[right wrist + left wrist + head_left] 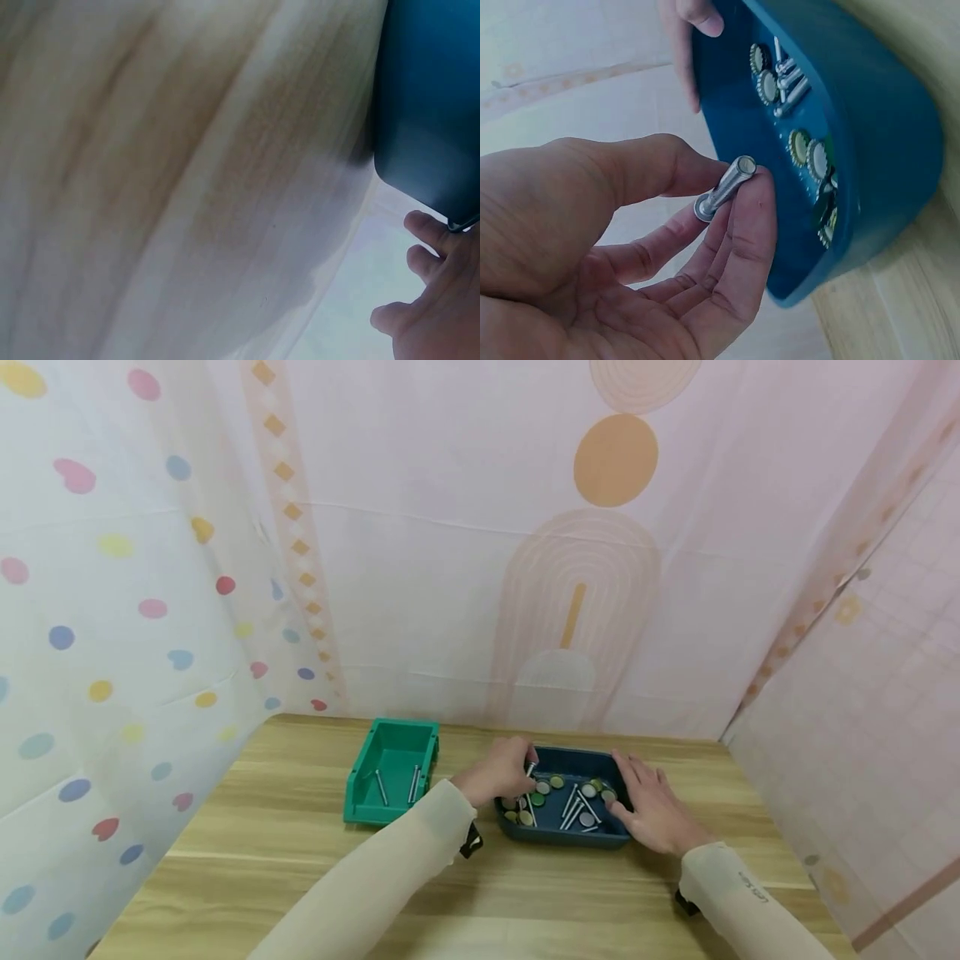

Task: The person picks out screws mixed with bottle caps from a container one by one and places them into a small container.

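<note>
Patterned cloth (420,552) hangs behind and at both sides. Wood-grain desk (517,906) in front of it, carrying two containers. Larger: blue tray (566,837), set to the right. Smaller: green bin (405,742), left of the tray and apart from it, two bolts (382,787) lying inside.

Both hands at the tray. Right hand (656,806) spread at the right end, fingers fairly straight, touching the rim. Left hand (504,768) over the left end, pinching a single bolt (730,182) between thumb and fingertips, held up off the tray floor.

Loose bolts (588,806) lie crossed on the tray floor; bottle caps (542,787) scattered around them, some close by the left hand.

On handling, by judgement: a firm pinch near mid-shank suits best, as smooth round metal may roll. Raise it straight up before any sideways move, so it clears the rim and drags no caps. Light, even pressure from the right hand should stop the tray sliding.
</note>
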The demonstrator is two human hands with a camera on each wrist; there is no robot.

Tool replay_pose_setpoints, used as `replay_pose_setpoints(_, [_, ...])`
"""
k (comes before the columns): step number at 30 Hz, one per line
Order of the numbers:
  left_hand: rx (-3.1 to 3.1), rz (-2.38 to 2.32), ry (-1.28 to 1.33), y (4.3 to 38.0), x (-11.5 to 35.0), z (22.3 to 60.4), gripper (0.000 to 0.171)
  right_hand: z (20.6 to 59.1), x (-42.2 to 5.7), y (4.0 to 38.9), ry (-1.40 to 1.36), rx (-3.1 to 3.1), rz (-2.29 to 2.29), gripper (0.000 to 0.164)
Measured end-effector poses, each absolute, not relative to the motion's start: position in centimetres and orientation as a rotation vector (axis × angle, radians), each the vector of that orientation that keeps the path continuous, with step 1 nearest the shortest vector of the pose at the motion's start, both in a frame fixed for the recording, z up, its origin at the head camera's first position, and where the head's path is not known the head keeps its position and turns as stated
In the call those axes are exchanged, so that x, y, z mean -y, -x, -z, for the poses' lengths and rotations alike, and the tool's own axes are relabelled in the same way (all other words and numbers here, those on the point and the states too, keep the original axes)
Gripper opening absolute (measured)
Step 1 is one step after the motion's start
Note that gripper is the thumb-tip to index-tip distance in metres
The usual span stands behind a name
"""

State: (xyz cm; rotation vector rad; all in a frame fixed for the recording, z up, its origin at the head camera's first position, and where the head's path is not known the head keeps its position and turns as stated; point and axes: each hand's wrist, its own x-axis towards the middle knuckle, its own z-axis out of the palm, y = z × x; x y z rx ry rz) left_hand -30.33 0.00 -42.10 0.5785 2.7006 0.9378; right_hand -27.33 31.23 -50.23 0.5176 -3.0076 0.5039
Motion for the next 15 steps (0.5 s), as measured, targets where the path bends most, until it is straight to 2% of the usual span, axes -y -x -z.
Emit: replay_pose_setpoints(15, [-2.613, -1.177, -0.462, 29.3, 5.7, 42.2, 0.036, 50.7, -31.4, 27.5, -0.492, 3.006, -0.523, 0.086])
